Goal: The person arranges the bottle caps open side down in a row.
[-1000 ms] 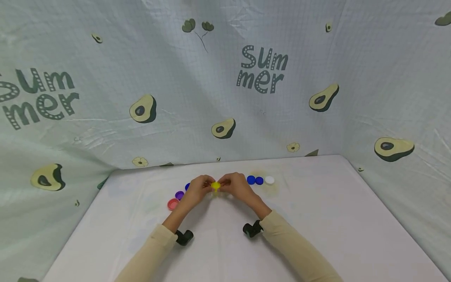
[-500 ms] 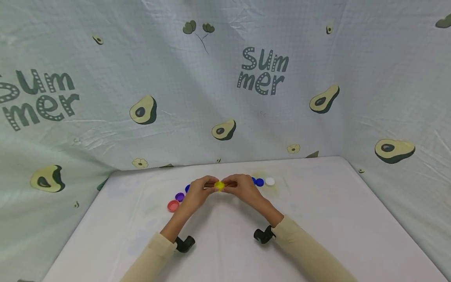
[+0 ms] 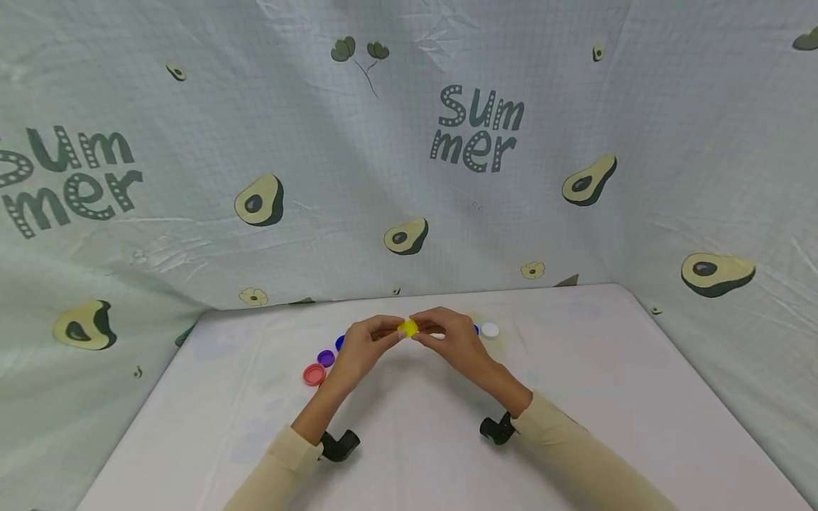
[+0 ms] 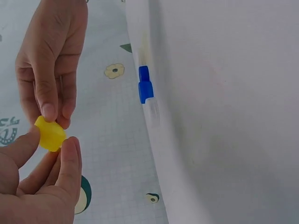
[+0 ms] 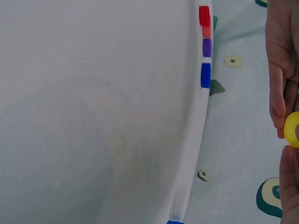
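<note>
- The left hand [image 3: 366, 349] pinched one edge of a small yellow piece [image 3: 408, 328] between thumb and fingers, closed no further than the piece allowed
- The right hand [image 3: 461, 342] pinched the same piece from the opposite side, its thumb and fingertips nearly meeting the other hand's
- The yellow piece was held between the two hands, off the white desk [image 3: 409, 454] and toward its far side, partly covered by fingertips
- Beyond the left forearm, a red round lid [image 3: 314, 375], a purple round lid [image 3: 326, 358] and a blue lid [image 3: 340, 343] stood in a slanting row, the red one nearest the person and the blue one partly hidden by the left hand
- Past the right hand lay a white round cap [image 3: 490, 330], with a blue cap [image 3: 476, 329] just beside it, mostly hidden behind that hand
- A black wrist camera [image 3: 341, 446] showed at the left wrist, another black camera [image 3: 498, 429] at the right, by the cuffs of beige sleeves [image 3: 578, 447]
- Behind the desk hung a pale cloth [image 3: 358, 156] printed with avocados, flowers and the word "summer"
</note>
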`<state>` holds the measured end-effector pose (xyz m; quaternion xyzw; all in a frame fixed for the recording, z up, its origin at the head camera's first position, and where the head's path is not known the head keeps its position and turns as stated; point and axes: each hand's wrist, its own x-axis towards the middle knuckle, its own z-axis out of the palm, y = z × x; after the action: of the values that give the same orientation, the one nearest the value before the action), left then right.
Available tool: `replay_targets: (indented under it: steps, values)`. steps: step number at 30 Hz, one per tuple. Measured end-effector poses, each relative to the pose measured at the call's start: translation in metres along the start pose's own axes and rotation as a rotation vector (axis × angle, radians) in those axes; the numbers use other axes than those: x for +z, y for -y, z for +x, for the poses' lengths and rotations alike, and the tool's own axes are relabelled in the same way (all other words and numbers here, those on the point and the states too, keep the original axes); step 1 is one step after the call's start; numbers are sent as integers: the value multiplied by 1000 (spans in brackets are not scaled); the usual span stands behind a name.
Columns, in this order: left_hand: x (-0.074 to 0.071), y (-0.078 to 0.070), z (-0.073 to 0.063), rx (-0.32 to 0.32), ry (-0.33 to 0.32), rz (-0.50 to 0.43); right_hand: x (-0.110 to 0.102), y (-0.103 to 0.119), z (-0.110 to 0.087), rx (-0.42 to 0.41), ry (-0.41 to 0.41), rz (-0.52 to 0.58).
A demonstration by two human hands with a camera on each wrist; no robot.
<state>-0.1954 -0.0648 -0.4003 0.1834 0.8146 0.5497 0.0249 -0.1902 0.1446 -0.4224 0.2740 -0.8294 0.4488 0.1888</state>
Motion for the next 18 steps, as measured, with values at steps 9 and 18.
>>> replay_targets:
  steps: [9, 18]
  values:
    - [6, -4, -3, 55, 1, -13, -13, -3, -5, -84, -38, -15]
    - [15, -4, 1, 366, -30, -24, -19, -1, -7, 4, -85, 30]
